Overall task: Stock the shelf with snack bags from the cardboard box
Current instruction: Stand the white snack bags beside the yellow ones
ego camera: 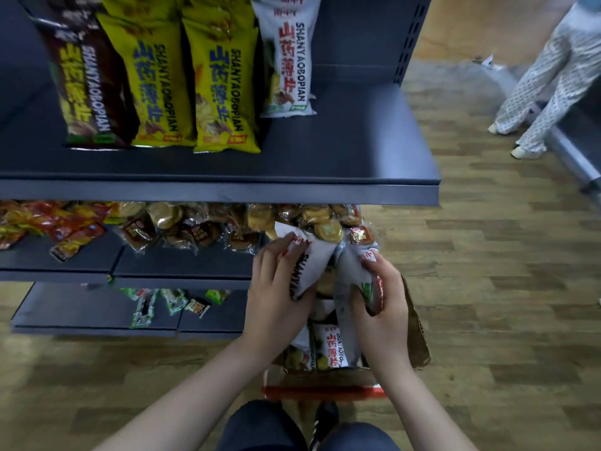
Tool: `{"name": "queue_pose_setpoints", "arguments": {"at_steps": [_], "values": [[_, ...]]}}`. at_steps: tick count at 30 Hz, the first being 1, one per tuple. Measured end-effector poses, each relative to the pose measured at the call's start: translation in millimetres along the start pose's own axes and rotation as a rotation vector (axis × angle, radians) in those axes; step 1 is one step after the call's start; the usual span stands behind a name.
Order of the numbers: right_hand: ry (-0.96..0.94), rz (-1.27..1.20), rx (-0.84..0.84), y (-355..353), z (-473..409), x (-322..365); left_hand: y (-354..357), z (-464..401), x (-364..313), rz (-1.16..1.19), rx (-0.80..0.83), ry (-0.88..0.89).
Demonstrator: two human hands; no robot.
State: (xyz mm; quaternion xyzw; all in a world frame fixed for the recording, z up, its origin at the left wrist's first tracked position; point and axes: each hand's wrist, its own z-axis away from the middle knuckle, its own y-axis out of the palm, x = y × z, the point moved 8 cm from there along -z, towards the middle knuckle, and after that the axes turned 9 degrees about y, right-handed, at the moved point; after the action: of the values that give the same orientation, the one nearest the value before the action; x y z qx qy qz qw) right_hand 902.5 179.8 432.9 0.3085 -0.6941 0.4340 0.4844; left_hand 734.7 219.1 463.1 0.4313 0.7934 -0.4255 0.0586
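Above the cardboard box [414, 323], left hand [276, 294] and right hand [383, 307], fingers each gripping a white snack bag [312, 265].

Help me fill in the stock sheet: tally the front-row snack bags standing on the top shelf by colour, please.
Front bags on the top shelf:
Brown bag: 1
Yellow bags: 2
White bag: 1
Total: 4
More bags stand behind these; how many cannot be told.

Shop aisle with wood-pattern floor

Brown wood-look plank floor [487, 288] fills the right and bottom of the frame; a pale plywood-coloured wall panel [481, 24] stands upper right, beside a person in patterned white trousers [549, 83].
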Motion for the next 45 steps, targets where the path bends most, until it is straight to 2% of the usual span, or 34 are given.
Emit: {"name": "queue_pose_setpoints", "arguments": {"at_steps": [5,13,22,28,32,36,40,45], "values": [[-0.158,-0.113,-0.07,-9,0,51,-30,-14,-13,0.0,-0.085,0.015],[-0.327,-0.113,-0.101,-12,-35,107,-66,-60,-33,-0.046,-0.228,0.088],[-0.37,-0.173,-0.054,-8,-84,147,-76,-115,-35,-0.078,-0.288,0.107],[-0.427,-0.124,-0.099,-2,-126,171,-69,-161,-26,-0.155,-0.291,0.112],[-0.426,-0.096,-0.135,4,-155,185,-60,-193,-12,-0.223,-0.295,0.039],[-0.394,-0.074,-0.146,13,-184,192,-45,-223,6,-0.247,-0.233,-0.049],[-0.347,-0.072,-0.197,22,-209,189,-22,-245,24,-0.267,-0.13,-0.047],[-0.283,-0.063,-0.238,36,-236,182,-1,-271,53,-0.303,-0.081,-0.081]]}}
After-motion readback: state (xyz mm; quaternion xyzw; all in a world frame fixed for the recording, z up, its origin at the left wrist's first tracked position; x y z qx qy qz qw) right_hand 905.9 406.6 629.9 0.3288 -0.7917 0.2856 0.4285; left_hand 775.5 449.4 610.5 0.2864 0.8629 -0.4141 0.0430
